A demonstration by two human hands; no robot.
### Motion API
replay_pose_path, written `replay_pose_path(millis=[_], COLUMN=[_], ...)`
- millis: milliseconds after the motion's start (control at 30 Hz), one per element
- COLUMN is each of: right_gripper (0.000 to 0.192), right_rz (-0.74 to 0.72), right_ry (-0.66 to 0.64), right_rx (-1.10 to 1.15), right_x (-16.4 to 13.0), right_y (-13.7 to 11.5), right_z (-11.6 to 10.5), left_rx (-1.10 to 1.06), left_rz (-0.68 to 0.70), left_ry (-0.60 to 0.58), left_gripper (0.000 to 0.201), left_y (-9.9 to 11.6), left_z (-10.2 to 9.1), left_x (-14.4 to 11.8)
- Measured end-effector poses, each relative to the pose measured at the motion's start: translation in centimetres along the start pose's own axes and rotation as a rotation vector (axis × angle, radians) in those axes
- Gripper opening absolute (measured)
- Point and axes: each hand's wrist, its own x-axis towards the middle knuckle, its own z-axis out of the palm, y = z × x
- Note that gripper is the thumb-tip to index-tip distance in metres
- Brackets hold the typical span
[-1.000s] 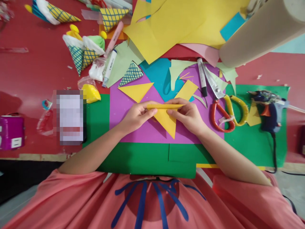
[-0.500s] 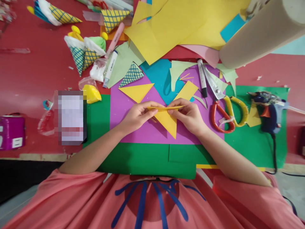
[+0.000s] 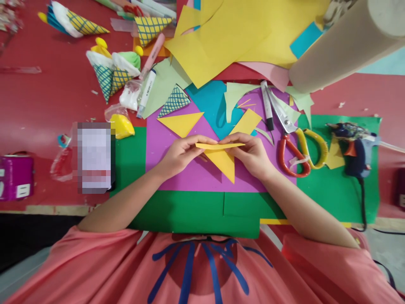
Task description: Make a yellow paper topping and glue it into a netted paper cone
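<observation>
Between my two hands is a piece of yellow paper (image 3: 223, 162), its upper edge folded over in a narrow strip and its point hanging down toward me. My left hand (image 3: 182, 157) grips the left end of the fold, and my right hand (image 3: 249, 156) grips the right end. Some fingertips are hidden behind the paper. Just beyond my left hand lies a flat yellow paper triangle (image 3: 182, 123), with a teal-latticed paper cone (image 3: 174, 101) above it. A yellow paper rectangle (image 3: 247, 123) rests past my right hand. Purple paper (image 3: 186, 181) lies beneath.
Scissors (image 3: 287, 122) with red and yellow handles and a marker (image 3: 267, 105) are on the right, then a glue gun (image 3: 359, 154). Finished paper cones (image 3: 103, 71), a bag of yellow clay (image 3: 122, 126) and a blurred-out phone (image 3: 95, 158) are left. A thick cardboard roll (image 3: 338, 46) stands back right.
The folded strip along the paper's top edge has tipped toward me and shows a broader face. My thumbs have gone behind it. Both hands stay in nearly the same place.
</observation>
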Motion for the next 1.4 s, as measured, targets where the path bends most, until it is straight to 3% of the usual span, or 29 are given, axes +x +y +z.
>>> replay_pose_path(millis=[467, 700, 1033, 1133, 1200, 1300, 1400], right_gripper=[0.014, 0.020, 0.028, 0.019, 0.013, 0.016, 0.017], right_rz=[0.038, 0.048, 0.002, -0.007, -0.021, -0.115, -0.160], right_ry=[0.010, 0.031, 0.157, 0.193, 0.100, -0.076, -0.118], right_rx=[0.140, 0.161, 0.256, 0.159, -0.025, -0.293, -0.360], right_x=[0.0, -0.1, 0.0, -0.3, -0.5, -0.6, -0.6], right_y=[0.4, 0.3, 0.2, -0.3, -0.7, -0.9, -0.9], right_z=[0.0, 0.1, -0.5, -0.1, 0.3, 0.8, 0.8], left_rx=[-0.029, -0.009, -0.042, 0.046, 0.134, 0.241, 0.273], left_rz=[0.034, 0.070, 0.188, 0.148, 0.149, 0.220, 0.248], left_ry=[0.043, 0.048, 0.236, 0.113, -0.012, -0.076, -0.090], left_gripper=[0.033, 0.019, 0.019, 0.020, 0.023, 0.022, 0.020], left_y=[-0.2, -0.3, -1.6, -0.4, 0.5, 1.2, 1.0], left_z=[-0.1, -0.2, -0.5, -0.1, 0.4, 0.9, 0.9], left_x=[0.1, -0.1, -0.2, -0.4, -0.6, -0.8, -0.9])
